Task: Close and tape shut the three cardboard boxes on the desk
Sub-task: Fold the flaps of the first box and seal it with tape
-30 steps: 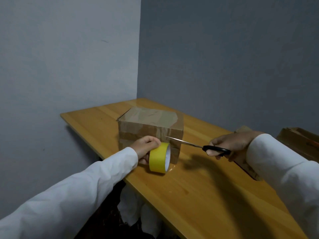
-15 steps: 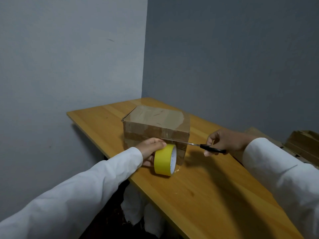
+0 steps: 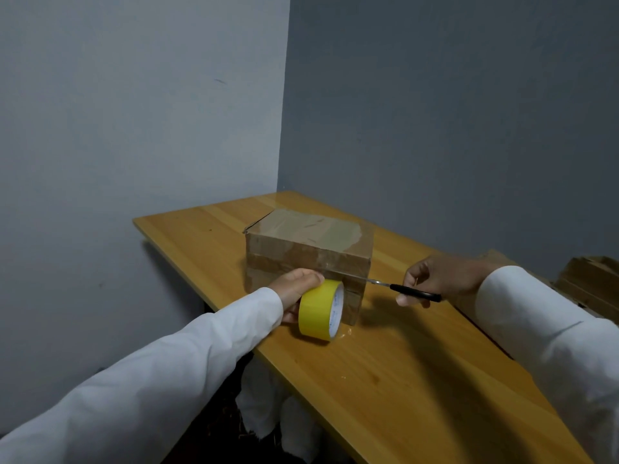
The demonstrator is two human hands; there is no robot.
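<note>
The fingers of the left hand (image 3: 294, 289) are curled over the top of a yellow tape roll (image 3: 321, 310), which is gripped on edge just left of the frame's centre; the roll is stood on the wooden desk (image 3: 385, 370) and is held against the near face of a closed cardboard box (image 3: 308, 251); whether a strip of tape runs from roll to box cannot be told. The fingers of the right hand (image 3: 442, 279) are closed round the black handles of a pair of scissors (image 3: 398, 288), right of centre; the thin blades are pointed leftward and are brought to the box's near right corner, beside the top of the roll; whether the blades are parted cannot be told. The box is set in the middle of the frame, towards the desk's far end, its top flaps folded flat. Both arms are covered by white sleeves (image 3: 167, 380); more cardboard (image 3: 589, 283) is seen at the right edge, partly hidden behind the right arm; grey walls (image 3: 134, 112) are met in a corner behind the desk.
</note>
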